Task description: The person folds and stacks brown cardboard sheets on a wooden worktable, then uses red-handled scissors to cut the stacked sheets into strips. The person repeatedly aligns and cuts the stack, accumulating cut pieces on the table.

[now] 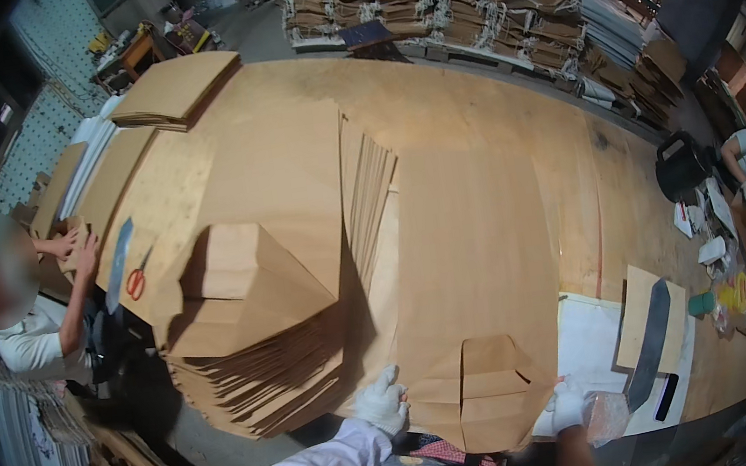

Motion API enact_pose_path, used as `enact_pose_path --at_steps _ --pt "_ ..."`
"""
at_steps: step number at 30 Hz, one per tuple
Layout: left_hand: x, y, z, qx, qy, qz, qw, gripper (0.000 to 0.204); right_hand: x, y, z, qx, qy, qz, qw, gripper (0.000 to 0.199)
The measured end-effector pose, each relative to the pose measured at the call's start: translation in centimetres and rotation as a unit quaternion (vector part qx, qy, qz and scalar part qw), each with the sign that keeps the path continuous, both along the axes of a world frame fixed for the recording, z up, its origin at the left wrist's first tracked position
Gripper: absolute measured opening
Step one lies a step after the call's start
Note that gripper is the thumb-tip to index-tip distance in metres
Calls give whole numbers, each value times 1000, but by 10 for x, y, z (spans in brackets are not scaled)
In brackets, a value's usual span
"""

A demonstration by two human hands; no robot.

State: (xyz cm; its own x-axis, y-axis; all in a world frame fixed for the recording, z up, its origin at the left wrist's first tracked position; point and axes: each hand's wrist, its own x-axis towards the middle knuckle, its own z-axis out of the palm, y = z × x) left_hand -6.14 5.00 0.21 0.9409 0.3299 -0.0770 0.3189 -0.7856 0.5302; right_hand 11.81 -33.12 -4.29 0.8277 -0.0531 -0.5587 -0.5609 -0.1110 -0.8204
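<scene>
Paper sack (pixel 477 248) lies between the gloved hands (pixel 379 404), left fingers bent.

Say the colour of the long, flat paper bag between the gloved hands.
The paper bag is light brown; see the head view.

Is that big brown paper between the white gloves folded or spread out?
Partly folded: the brown paper lies flat farther out, but creased flaps show at its near end, between left hand and right hand.
</scene>
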Motion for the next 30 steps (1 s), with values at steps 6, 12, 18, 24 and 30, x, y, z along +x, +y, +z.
enact_pose_path --at_steps 6,12,18,24,30 --pt "26 24 53 23 300 -117 947 35 -11 25 -37 121 123 -240 955 11" --pt "42 109 224 24 -156 -95 983 40 26 5 -27 -191 154 -82 966 17" --pt "-9 302 268 206 -22 147 967 47 61 179 268 -505 -442 215 710 31" --pt "-88 334 175 143 159 -18 977 68 -22 417 463 -471 -692 277 471 7" --pt "-99 328 175 93 177 19 980 77 -113 612 445 -493 -653 448 362 6"
